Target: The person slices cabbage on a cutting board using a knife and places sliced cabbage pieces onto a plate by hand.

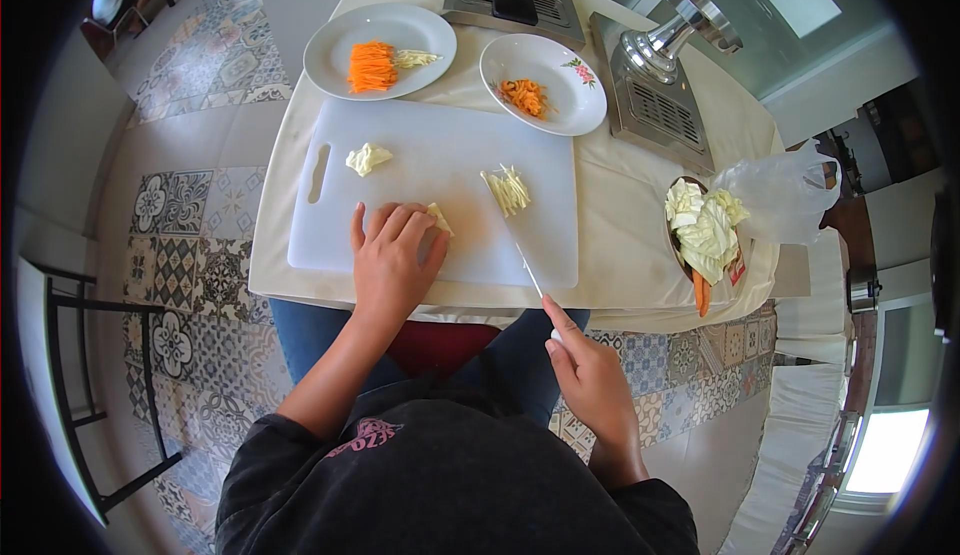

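Note:
My right hand (590, 367) is closed round the handle of a kitchen knife (525, 263), whose blade points away from me over the white cutting board (345, 240). A small heap of shredded cabbage (508, 191) lies at the tip of the blade. On the board's near side my left hand (395, 253) rests with bent fingers, pressing on a piece of cabbage (439, 219). Most of that piece is hidden under the fingers. Another crumpled cabbage piece (368, 159) sits apart, near the board's handle slot.
Behind the board stand a plate (325, 50) of carrot and cabbage strips and a flowered bowl (560, 60) with shredded carrot (525, 98). At right are cabbage leaves (706, 230), carrots (702, 295) and a plastic bag (780, 195). Metal stands (655, 105) and a phone (513, 0) are farther back.

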Demonstrator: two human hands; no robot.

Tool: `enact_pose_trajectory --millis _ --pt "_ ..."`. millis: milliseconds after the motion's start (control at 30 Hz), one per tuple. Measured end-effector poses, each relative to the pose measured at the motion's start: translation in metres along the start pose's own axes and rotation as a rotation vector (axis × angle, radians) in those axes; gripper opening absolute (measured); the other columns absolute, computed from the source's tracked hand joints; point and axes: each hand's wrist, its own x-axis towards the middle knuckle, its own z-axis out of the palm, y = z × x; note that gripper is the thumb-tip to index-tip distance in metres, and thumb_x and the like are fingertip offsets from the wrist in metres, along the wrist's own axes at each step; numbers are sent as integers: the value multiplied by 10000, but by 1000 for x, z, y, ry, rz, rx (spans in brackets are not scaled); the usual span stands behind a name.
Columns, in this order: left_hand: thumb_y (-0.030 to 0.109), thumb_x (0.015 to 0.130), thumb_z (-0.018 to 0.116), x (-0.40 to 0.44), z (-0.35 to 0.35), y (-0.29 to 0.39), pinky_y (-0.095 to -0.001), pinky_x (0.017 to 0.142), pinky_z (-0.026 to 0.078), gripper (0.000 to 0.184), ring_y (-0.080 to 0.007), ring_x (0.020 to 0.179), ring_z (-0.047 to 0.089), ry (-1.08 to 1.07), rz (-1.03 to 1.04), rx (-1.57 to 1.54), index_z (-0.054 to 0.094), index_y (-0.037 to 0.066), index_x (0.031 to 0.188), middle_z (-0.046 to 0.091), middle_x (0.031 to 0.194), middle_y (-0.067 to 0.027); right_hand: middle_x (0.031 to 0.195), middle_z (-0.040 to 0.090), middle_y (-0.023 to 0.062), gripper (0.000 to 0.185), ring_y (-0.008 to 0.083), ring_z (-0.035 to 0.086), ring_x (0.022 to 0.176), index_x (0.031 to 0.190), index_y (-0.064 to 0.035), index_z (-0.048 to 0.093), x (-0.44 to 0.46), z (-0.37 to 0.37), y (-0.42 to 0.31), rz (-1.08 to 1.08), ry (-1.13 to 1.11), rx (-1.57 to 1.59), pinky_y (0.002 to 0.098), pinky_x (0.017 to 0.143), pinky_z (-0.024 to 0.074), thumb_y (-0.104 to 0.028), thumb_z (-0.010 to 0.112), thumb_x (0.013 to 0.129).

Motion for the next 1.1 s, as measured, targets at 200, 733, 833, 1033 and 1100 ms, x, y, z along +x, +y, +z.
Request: enact_pose_trajectory --millis 200,733,833,1033,1100 --pt "199 835 768 0 -1 -1 -545 1130 313 180 -225 1104 598 0 2 -6 710 115 983 665 1086 -4 824 672 222 507 375 654 729 1490 -173 497 -6 -8 3 29 -37 75 393 682 506 -133 583 992" --pt "193 820 775 -1 1 -3 -546 1140 296 179 -215 1104 601 16 0 7 735 124 980 686 1056 18 712 566 188 512 367 581 654 1509 -206 471 10 23 -8 -122 -126 151 409 655 473 -154 570 1009" --pt "194 821 772 -1 0 -2 -547 1137 299 193 -217 1110 597 6 -8 28 721 131 997 681 1065 22 712 571 194 512 371 584 659 1511 -211 468 10 25 -7 -129 -123 150 412 658 475 -156 568 1011" --pt "197 827 763 0 0 0 -552 1137 298 210 -220 1115 593 -9 -15 41 711 140 1022 676 1080 27 701 573 214 515 388 581 646 1520 -206 452 10 26 -5 -117 -135 172 412 656 477 -162 561 1019" --pt "199 827 762 1 0 -1 -553 1138 295 212 -220 1114 593 -10 -15 39 712 140 1024 677 1082 26 689 567 216 515 389 578 635 1521 -200 449 11 26 -4 -113 -140 186 407 651 477 -159 558 1020"
